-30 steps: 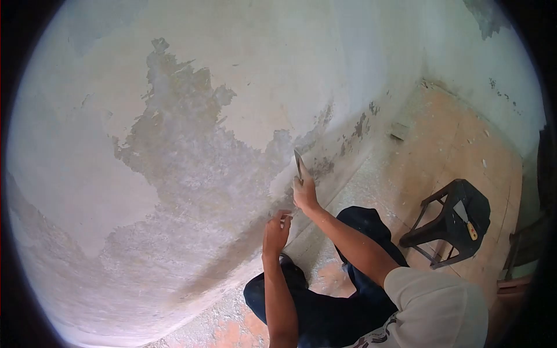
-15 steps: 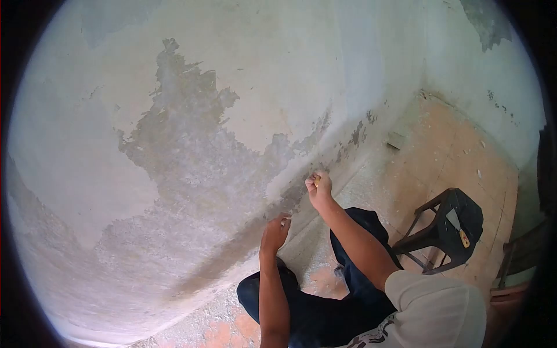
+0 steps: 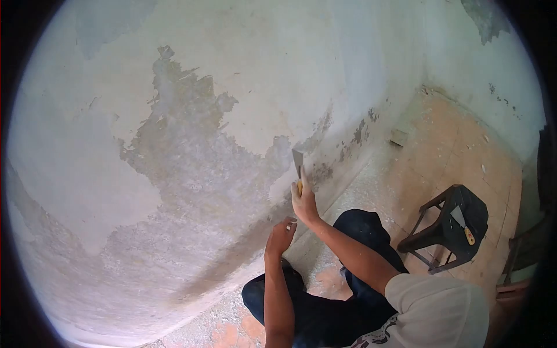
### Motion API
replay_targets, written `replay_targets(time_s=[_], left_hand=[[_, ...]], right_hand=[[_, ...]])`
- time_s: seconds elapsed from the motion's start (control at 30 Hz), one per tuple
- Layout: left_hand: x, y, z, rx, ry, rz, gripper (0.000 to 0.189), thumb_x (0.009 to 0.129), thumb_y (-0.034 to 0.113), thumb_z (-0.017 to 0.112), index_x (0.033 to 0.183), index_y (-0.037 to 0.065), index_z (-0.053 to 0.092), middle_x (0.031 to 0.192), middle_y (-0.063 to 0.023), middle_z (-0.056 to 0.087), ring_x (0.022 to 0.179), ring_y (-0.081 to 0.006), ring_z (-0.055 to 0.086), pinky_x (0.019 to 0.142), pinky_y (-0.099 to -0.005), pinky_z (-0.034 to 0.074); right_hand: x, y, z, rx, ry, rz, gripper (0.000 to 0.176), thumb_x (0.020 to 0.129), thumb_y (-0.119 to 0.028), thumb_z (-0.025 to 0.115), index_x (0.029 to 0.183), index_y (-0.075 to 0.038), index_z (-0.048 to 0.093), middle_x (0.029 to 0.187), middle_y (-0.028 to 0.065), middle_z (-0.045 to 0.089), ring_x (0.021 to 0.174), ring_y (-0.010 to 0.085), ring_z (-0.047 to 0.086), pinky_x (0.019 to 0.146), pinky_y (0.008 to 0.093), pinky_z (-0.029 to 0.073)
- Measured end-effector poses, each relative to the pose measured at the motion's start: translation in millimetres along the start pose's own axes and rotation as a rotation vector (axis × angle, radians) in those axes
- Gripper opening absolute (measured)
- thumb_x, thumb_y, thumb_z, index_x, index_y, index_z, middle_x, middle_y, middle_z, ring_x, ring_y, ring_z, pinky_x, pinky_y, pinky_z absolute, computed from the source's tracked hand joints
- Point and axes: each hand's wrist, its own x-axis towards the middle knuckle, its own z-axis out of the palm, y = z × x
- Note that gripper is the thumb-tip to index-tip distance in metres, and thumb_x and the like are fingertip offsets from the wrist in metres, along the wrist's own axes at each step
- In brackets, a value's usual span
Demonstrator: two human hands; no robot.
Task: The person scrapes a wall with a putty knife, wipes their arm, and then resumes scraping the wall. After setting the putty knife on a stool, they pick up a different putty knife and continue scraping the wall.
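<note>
My right hand [image 3: 304, 203] grips a scraper [image 3: 298, 158] by its yellow handle, the index finger stretched along it. The flat metal blade points up at the wall [image 3: 243, 110], by the edge of a peeled grey patch [image 3: 191, 145]; whether it touches cannot be told. Lower and to the left, my left hand [image 3: 281, 236] is closed near the foot of the wall, fingers curled. Something small and pale shows at its fingertips, too small to name.
On the right, a dark plastic stool [image 3: 458, 223] carries a second scraper [image 3: 463, 225] with a yellowish handle. A small block [image 3: 398, 138] lies near the wall base. Pale flakes and dust are scattered over the orange tiled floor [image 3: 447, 153]. My bent knees are close to the wall.
My right hand has turned, so the scraper's blade now shows pointing upward, and it has moved slightly left and down. My left hand has hardly moved. The view has shifted a little.
</note>
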Motion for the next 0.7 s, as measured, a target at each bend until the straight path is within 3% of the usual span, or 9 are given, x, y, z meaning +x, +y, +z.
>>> replay_targets(time_s=[0.03,0.17,0.37,0.43,0.47,0.53,0.57,0.63,0.7], left_hand=[[-0.1,2.4,-1.0,0.017,-0.003,-0.006,0.033,0.103,0.025,0.065,0.128,0.004,0.07,0.113,-0.0231,0.077,0.093,-0.0369,0.077,0.086,-0.0453,0.058],[2.5,0.4,2.2,-0.007,-0.009,0.008,0.034,0.103,0.026,0.065,0.128,0.003,0.069,0.115,-0.0236,0.076,0.093,-0.0378,0.077,0.086,-0.0452,0.058],[-3.8,0.5,-3.4,-0.059,-0.006,-0.015,0.035,0.103,0.025,0.064,0.129,0.003,0.069,0.114,-0.023,0.077,0.094,-0.037,0.077,0.086,-0.0447,0.058],[-7.8,0.2,-6.4,-0.037,0.001,-0.025,0.035,0.103,0.025,0.064,0.129,0.004,0.07,0.113,-0.0227,0.077,0.094,-0.0367,0.077,0.087,-0.0445,0.058],[-6.9,1.4,-7.7,-0.01,0.008,-0.031,0.034,0.103,0.025,0.064,0.129,0.004,0.07,0.113,-0.0223,0.077,0.094,-0.0365,0.077,0.087,-0.0443,0.058],[-6.1,5.2,-10.3,-0.011,0.01,-0.03,0.034,0.103,0.025,0.064,0.129,0.005,0.07,0.113,-0.0223,0.077,0.094,-0.0364,0.077,0.087,-0.0442,0.058],[-6.9,5.9,-10.9,-0.008,0.008,-0.04,0.034,0.103,0.025,0.064,0.129,0.005,0.071,0.113,-0.0223,0.077,0.094,-0.0362,0.077,0.088,-0.044,0.058],[-4.2,-1.6,-5.7,-0.022,0.016,-0.016,0.034,0.103,0.026,0.064,0.129,0.005,0.071,0.114,-0.0222,0.077,0.095,-0.0361,0.077,0.088,-0.044,0.058],[-5.1,-6.8,-8.7,-0.023,0.021,0.007,0.033,0.103,0.026,0.064,0.128,0.005,0.071,0.114,-0.0221,0.077,0.095,-0.0359,0.077,0.088,-0.0441,0.058]], right_hand=[[-5.8,-4.4,-2.1,0.063,-0.133,0.169,0.069,0.109,-0.019,0.052,0.17,-0.009,0.021,0.099,0.0229,0.069,0.089,0.0402,0.067,0.088,0.0498,0.052],[-13.6,-8.8,0.2,0.116,-0.193,0.298,0.064,0.109,-0.019,0.051,0.167,-0.004,0.027,0.106,0.0258,0.069,0.094,0.038,0.068,0.087,0.047,0.051],[-12.8,18.0,18.1,0.234,-0.104,0.286,0.06,0.109,-0.016,0.049,0.165,0.001,0.032,0.087,0.016,0.059,0.074,0.0269,0.054,0.076,0.0393,0.049],[-11.9,-1.6,3.6,0.224,-0.164,0.387,0.059,0.109,-0.013,0.048,0.164,0.002,0.033,0.104,0.0207,0.066,0.091,0.028,0.063,0.087,0.0383,0.051],[-9.8,-13.9,-2.2,0.22,-0.164,0.379,0.059,0.109,-0.013,0.048,0.164,0.002,0.033,0.104,0.0207,0.066,0.091,0.028,0.063,0.087,0.0383,0.051],[-7.4,-32.9,-9.6,0.16,-0.193,0.389,0.057,0.108,-0.012,0.047,0.162,0.003,0.035,0.129,0.0278,0.065,0.117,0.0339,0.066,0.101,0.0405,0.049],[2.7,-18.1,-3.9,0.159,-0.193,0.385,0.057,0.108,-0.012,0.047,0.162,0.003,0.035,0.129,0.0278,0.065,0.117,0.0339,0.066,0.101,0.0405,0.049],[26.9,35.3,10.4,0.239,-0.005,0.326,0.056,0.108,-0.012,0.047,0.161,0.003,0.037,0.146,0.0311,0.058,0.133,0.0364,0.06,0.109,0.0421,0.046],[25.5,16.3,-8.9,0.224,-0.025,0.279,0.055,0.108,-0.011,0.047,0.16,0.003,0.038,0.145,0.0308,0.058,0.131,0.0362,0.061,0.107,0.0419,0.047]])
